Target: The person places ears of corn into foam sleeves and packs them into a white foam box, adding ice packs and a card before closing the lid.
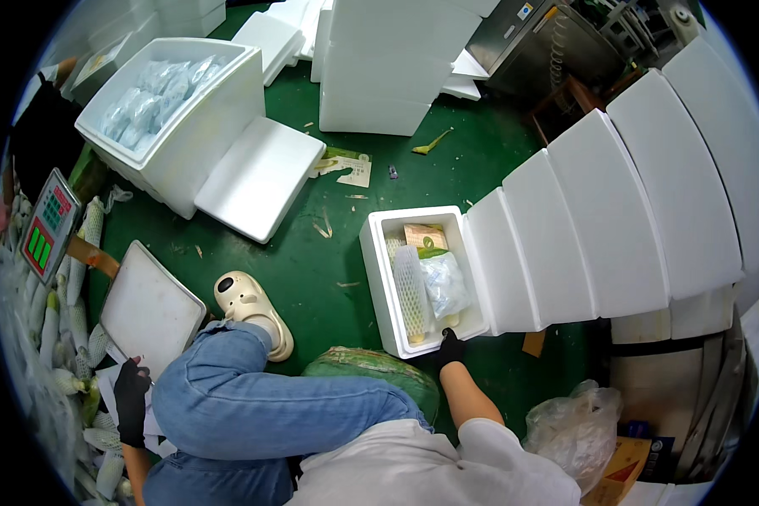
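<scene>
My right hand (450, 348), in a black fingerless glove, rests at the near rim of an open white styrofoam box (374, 278), its thumb over the edge. Inside that box lie pieces in white foam netting (410, 291), a clear bag of ice packs (444, 284) and a printed card (425, 236). At the lower left my left hand (133, 386), gloved alike, is beside the near edge of a digital scale's platform (152, 303), over some white papers (109, 389); whether it pinches anything is hard to tell. The scale's display (50, 224) stands tilted at the far left.
Stacked styrofoam boxes (594, 209) lean out on the right. Another large box (196, 114) holds ice packs (158, 95), a lid (259, 177) beside it. Netted produce (76, 316) lines the left side. A plastic bag (572, 430) lies lower right. Someone's dark clothing (44, 133) shows upper left.
</scene>
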Action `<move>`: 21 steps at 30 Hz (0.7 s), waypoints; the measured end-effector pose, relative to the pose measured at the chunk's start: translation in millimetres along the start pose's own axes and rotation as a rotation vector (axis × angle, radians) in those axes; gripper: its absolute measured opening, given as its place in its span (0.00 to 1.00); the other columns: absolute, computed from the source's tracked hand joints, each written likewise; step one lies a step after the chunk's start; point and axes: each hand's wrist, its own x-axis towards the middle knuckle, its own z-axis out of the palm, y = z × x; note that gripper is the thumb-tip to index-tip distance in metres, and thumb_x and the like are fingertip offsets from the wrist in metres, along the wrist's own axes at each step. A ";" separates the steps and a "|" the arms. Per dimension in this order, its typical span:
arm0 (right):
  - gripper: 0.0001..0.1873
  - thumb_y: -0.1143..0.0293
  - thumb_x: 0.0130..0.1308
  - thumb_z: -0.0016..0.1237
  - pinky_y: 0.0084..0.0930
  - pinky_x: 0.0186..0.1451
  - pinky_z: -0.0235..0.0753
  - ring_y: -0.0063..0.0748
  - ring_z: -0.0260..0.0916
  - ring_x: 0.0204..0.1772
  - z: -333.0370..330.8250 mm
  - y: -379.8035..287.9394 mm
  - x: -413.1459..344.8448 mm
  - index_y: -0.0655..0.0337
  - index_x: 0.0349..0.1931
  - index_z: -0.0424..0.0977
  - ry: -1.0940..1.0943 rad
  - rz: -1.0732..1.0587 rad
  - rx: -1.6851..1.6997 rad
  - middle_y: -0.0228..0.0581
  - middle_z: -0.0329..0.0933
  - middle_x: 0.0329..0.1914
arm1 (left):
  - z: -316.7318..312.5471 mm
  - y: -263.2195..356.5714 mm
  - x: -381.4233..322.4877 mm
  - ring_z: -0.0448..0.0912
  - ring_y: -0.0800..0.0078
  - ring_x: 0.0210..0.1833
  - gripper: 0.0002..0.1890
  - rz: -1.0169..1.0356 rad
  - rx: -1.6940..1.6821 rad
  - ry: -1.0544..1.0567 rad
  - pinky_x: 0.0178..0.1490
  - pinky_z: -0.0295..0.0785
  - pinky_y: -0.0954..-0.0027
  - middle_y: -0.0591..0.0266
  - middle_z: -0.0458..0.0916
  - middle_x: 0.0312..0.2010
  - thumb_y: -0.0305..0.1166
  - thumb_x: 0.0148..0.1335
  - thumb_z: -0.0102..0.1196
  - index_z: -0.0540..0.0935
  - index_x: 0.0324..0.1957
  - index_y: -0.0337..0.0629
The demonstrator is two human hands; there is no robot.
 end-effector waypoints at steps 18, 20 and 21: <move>0.28 0.60 0.47 0.54 0.40 0.46 0.69 0.50 0.69 0.42 -25.6 4.8 31.4 0.79 0.40 0.68 0.091 -0.049 -0.227 0.60 0.72 0.40 | 24.1 -6.5 -18.6 0.71 0.80 0.34 0.18 0.000 0.111 0.072 0.38 0.66 0.78 0.65 0.75 0.34 0.33 0.58 0.49 0.74 0.48 0.31; 0.29 0.58 0.48 0.55 0.40 0.46 0.71 0.48 0.69 0.45 -33.3 14.9 59.6 0.72 0.45 0.67 -0.013 -0.116 -0.395 0.57 0.70 0.45 | 28.2 -8.2 -24.8 0.71 0.79 0.34 0.18 -0.018 0.064 0.072 0.38 0.66 0.78 0.64 0.76 0.34 0.33 0.58 0.49 0.74 0.48 0.32; 0.31 0.57 0.50 0.56 0.40 0.47 0.72 0.46 0.68 0.48 -39.4 8.4 67.9 0.65 0.51 0.65 -0.100 -0.198 -0.561 0.54 0.68 0.50 | 31.0 -13.1 -23.1 0.72 0.79 0.35 0.18 -0.024 0.015 0.062 0.38 0.67 0.78 0.64 0.76 0.34 0.33 0.58 0.49 0.74 0.48 0.32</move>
